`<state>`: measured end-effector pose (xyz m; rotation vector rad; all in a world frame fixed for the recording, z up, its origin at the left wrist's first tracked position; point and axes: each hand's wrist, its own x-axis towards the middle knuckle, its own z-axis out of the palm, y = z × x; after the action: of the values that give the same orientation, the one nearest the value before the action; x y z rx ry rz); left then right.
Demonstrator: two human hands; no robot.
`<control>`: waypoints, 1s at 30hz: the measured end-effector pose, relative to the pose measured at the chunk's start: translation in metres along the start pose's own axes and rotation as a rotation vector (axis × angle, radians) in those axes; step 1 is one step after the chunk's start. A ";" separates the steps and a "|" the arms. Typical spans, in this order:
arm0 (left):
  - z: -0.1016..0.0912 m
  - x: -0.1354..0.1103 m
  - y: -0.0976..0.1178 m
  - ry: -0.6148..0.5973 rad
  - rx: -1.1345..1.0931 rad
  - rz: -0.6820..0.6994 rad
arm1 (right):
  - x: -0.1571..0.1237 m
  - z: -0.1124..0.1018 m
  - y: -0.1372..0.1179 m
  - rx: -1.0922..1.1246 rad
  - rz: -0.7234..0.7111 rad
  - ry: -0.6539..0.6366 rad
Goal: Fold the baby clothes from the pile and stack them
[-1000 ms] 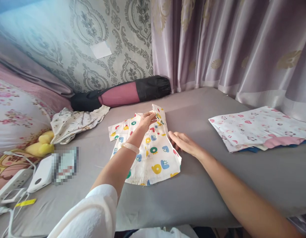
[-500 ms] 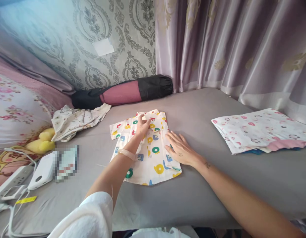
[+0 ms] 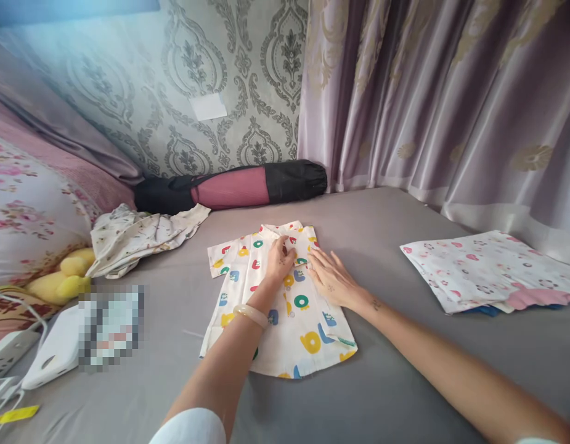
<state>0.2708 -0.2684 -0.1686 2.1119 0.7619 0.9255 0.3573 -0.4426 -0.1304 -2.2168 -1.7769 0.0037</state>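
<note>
A small white child's shirt (image 3: 248,271) printed with coloured letters lies spread on the grey bed sheet (image 3: 386,382). Its right side is folded over the middle. My left hand (image 3: 279,264), with a pale bangle on the wrist, rests on the upper chest of the shirt with its fingers bent onto the cloth. My right hand (image 3: 329,279) lies flat and open on the folded right side, fingers pointing toward the collar. The two hands are almost touching.
A stack of folded printed cloths (image 3: 488,271) lies at the right. A crumpled pale garment (image 3: 137,237) and a black and pink roll bag (image 3: 233,185) lie at the back left. A yellow plush toy (image 3: 63,280), a power strip (image 3: 7,351) and a white charger (image 3: 53,345) are at the left.
My left hand let the raised right sleeve down onto the shirt and now rests on the chest. My right hand slid from the shirt's edge onto the fold. The view tilted upward.
</note>
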 end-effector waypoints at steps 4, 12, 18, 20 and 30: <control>0.002 0.001 -0.003 0.005 0.075 0.068 | 0.034 0.019 0.005 -0.004 0.116 -0.099; 0.005 0.001 -0.004 -0.021 0.114 0.088 | 0.088 0.021 0.028 -0.036 0.275 -0.137; 0.006 -0.001 -0.009 -0.012 0.103 0.121 | 0.103 0.031 0.039 -0.050 0.352 -0.062; 0.007 -0.001 -0.010 -0.011 0.101 0.133 | 0.102 0.033 0.040 -0.046 0.345 -0.047; 0.001 -0.005 0.008 -0.153 0.167 0.133 | 0.115 0.020 0.061 0.334 0.534 0.041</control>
<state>0.2708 -0.2770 -0.1642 2.3730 0.6454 0.7808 0.4387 -0.3399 -0.1426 -2.3347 -1.0232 0.3397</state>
